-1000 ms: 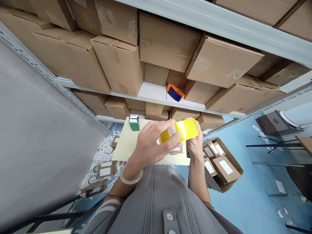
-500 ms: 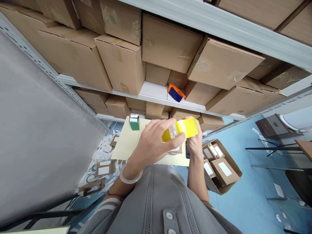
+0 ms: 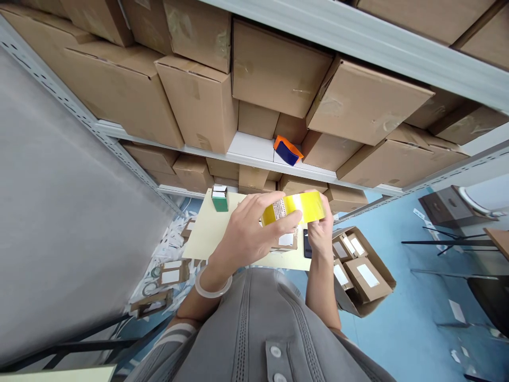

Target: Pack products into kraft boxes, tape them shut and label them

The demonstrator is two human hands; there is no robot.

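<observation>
Between my two hands is a roll of yellow packing tape [image 3: 304, 207] with a white printed label on its left part. My left hand [image 3: 246, 228] grips its left end, thumb along the near side and fingers over the far side. My right hand [image 3: 321, 225] is wrapped round the other end, with part of its fingers hidden behind the roll. Below the tape, a small cardboard box [image 3: 287, 241] with a white label lies on the pale yellow tabletop [image 3: 202, 228], partly covered by my hands. A dark phone [image 3: 307, 246] lies near my right wrist.
A green box [image 3: 220, 200] of white labels stands on the table's far left. Behind rises a metal shelf [image 3: 254, 146] packed with cartons, with an orange and navy object [image 3: 288, 151] on it. On the floor to the right, an open carton [image 3: 387, 270] holds several labelled boxes.
The tape roll has tilted slightly in my hands, and my left hand has shifted a little left. More of the small box's label shows beneath.
</observation>
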